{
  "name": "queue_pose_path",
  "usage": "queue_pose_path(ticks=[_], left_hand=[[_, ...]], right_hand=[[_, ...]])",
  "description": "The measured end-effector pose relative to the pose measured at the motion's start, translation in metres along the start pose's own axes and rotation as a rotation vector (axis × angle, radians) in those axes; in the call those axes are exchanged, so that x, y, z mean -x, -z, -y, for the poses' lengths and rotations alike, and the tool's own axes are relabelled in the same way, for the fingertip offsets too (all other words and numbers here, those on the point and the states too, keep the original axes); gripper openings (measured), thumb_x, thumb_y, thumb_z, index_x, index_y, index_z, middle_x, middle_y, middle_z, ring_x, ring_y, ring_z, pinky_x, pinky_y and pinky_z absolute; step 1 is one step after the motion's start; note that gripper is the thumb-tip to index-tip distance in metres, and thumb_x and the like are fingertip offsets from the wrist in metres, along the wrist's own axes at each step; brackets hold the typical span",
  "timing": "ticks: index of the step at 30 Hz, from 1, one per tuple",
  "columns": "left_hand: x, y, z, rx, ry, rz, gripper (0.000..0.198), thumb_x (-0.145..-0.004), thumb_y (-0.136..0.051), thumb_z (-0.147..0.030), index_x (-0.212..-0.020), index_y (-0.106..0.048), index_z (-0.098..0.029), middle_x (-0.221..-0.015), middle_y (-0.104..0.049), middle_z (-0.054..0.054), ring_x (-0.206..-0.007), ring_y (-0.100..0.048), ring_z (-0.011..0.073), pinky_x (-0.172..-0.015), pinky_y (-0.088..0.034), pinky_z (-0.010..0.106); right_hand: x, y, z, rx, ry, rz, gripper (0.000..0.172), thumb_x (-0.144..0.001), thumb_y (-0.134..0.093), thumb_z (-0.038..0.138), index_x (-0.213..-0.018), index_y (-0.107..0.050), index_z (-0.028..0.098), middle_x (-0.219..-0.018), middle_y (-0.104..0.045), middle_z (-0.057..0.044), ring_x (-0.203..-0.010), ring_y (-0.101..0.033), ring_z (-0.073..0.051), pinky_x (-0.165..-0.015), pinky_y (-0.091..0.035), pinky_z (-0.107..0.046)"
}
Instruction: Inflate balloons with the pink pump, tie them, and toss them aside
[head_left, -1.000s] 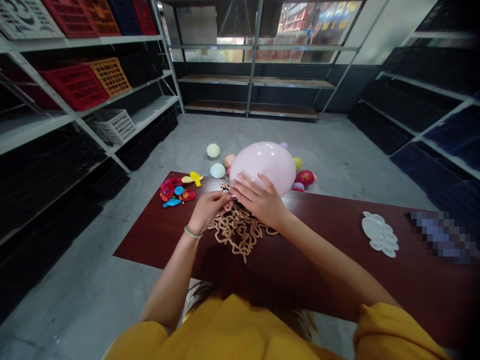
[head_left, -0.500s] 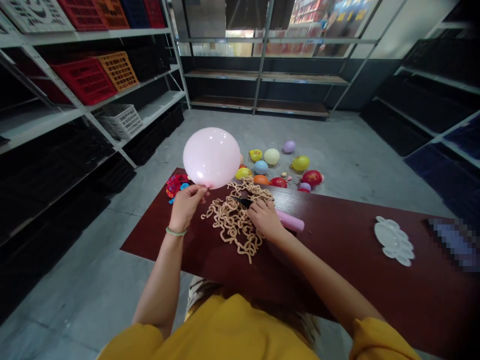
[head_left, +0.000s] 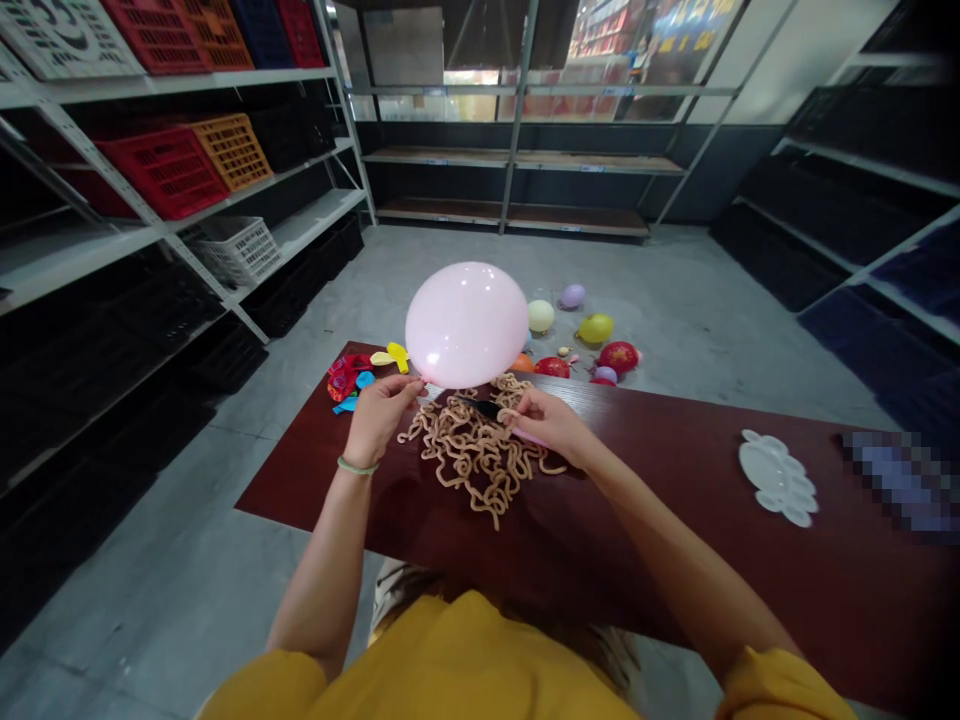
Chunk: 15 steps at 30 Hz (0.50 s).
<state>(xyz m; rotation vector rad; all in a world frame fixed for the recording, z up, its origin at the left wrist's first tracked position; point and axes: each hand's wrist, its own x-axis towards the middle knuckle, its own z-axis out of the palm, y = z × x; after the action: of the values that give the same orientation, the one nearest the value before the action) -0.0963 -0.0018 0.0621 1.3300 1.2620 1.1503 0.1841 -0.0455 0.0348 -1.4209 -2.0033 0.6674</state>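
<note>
A large pale pink balloon (head_left: 466, 325), inflated, stands out above the far edge of the table. My left hand (head_left: 381, 410) is closed, pinching the balloon's neck between thumb and fingertips. My right hand (head_left: 551, 425) is closed too, its fingertips pinching one tan, curly, cord-like strand just above a tangled pile of such strands (head_left: 480, 470). A balloon pump with a black pointed nozzle (head_left: 484, 408) lies on the pile; its pink barrel is mostly hidden beneath my right hand.
Uninflated balloons (head_left: 351, 378) lie at the table's left end. A white scalloped tray (head_left: 778, 475) rests on the dark red table (head_left: 660, 520) at right. Several inflated balloons (head_left: 595, 328) are on the floor beyond. Shelves with crates (head_left: 161, 170) line the left.
My left hand has carried the pink balloon slightly right. My right hand has lifted from the pile, now pinching a strand. More uninflated balloons show at the left as the pink balloon shifted.
</note>
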Motion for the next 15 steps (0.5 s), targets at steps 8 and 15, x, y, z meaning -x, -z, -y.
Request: queue_pose_path(ticks=[8,15], left_hand=[[-0.003,-0.025,-0.001,0.017,-0.009,0.064,0.03,-0.075,-0.072,-0.044,-0.084,-0.074,-0.016,-0.076,-0.071,0.004,-0.062,-0.057,0.0133,-0.06,-0.043,0.025],[-0.004,-0.039,-0.003,-0.027,-0.052,0.091,0.031,-0.078,-0.07,-0.046,-0.084,-0.074,-0.016,-0.077,-0.071,0.004,-0.061,-0.057,0.0139,-0.058,-0.043,0.025]], right_hand=[[0.007,0.037,0.025,-0.64,-0.247,0.123,0.021,-0.083,-0.064,0.041,-0.087,-0.057,0.021,-0.064,-0.059,0.004,-0.051,-0.058,-0.012,-0.052,-0.052,-0.028],[0.015,0.062,0.037,-0.454,-0.206,0.117,0.019,-0.09,-0.055,0.039,-0.089,-0.061,0.021,-0.055,-0.053,0.006,-0.043,-0.049,-0.009,-0.045,-0.043,-0.023]])
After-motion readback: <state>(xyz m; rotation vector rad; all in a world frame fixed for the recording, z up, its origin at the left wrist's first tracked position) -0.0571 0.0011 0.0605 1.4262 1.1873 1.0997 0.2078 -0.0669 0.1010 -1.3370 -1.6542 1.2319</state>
